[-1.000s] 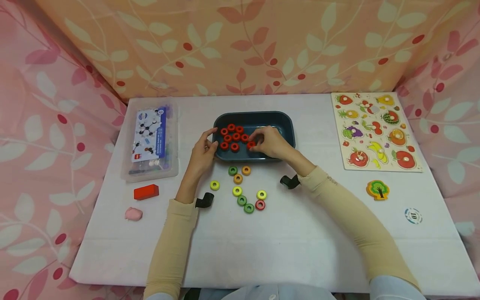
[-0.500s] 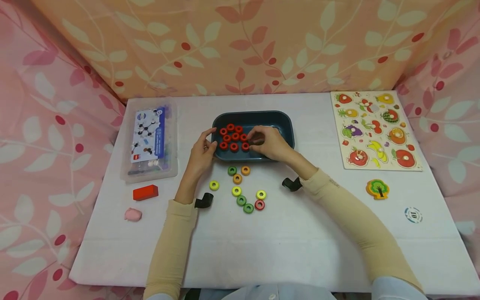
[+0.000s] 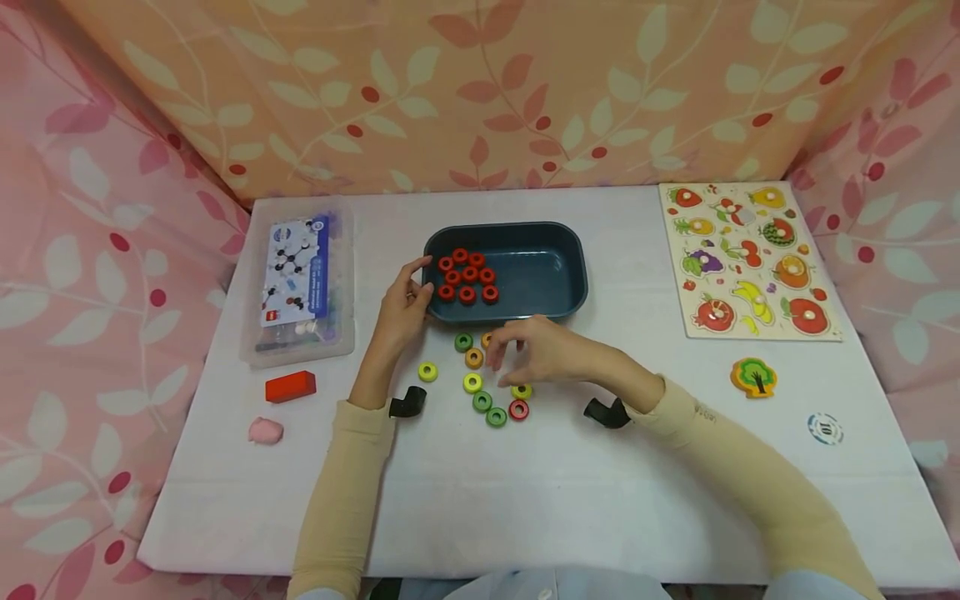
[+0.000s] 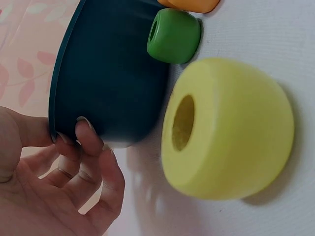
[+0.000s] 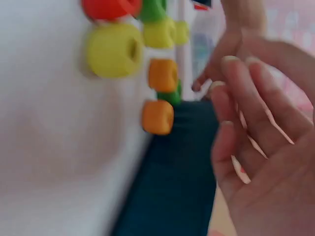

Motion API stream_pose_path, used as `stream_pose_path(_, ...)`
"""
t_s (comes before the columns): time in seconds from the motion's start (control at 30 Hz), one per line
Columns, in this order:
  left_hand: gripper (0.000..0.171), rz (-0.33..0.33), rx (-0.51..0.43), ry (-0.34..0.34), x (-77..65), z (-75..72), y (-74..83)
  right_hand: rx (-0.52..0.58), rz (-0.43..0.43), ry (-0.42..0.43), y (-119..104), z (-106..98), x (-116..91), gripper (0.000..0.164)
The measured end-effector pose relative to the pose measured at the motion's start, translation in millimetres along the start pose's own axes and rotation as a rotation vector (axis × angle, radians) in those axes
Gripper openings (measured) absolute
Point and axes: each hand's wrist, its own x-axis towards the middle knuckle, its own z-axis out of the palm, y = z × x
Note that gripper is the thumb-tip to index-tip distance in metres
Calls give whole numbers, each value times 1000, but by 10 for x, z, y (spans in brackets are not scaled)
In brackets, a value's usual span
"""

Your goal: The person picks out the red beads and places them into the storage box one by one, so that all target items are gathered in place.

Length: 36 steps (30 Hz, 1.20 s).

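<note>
My left hand [image 3: 402, 315] pinches the left rim of a dark blue tray [image 3: 546, 268] between thumb and fingers, as the left wrist view shows. Several red ring beads [image 3: 469, 274] lie together in the tray's left part. Over the table just in front of the tray, my right hand [image 3: 546, 354] hovers with fingers parted and nothing in them. Below and beside it lie loose ring beads: yellow [image 3: 472, 382], green [image 3: 482, 402], orange [image 3: 474, 358] and one red [image 3: 518, 409]. The right hand partly covers an orange bead and a yellow one.
A clear plastic case [image 3: 300, 283] lies at the left, with a red block [image 3: 290, 387] and a pink lump [image 3: 266, 431] before it. At the right are a fruit puzzle board [image 3: 750, 262], a tree piece [image 3: 753, 378] and a poker chip [image 3: 826, 429]. Patterned curtains surround the table.
My right hand slid a red bead left to the group inside the tray, let it go, then came out toward me over the loose beads. My left hand stayed on the rim.
</note>
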Motion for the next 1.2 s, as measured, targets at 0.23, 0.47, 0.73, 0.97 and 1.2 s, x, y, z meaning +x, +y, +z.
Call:
stream_pose_path(0.23, 46, -2, 9, 1, 1, 4, -1, -158, 88, -154, 96, 179, -139, 39)
stream_pose_path(0.47, 46, -2, 18, 2, 7, -10, -10, -230, 125, -222, 152, 270, -158, 37)
stream_pose_path(0.73, 45, 3, 22, 0, 11, -3, 0, -221, 90, -176, 150, 261, -153, 22)
stream_pose_path(0.97, 45, 1, 19, -1, 5, -5, 17, 20, 0, -45, 113, -14, -109, 27)
stream_pose_path(1.2, 45, -13, 22, 0, -1, -9, 20, 10, -8, 294, 202, -255, 49, 25)
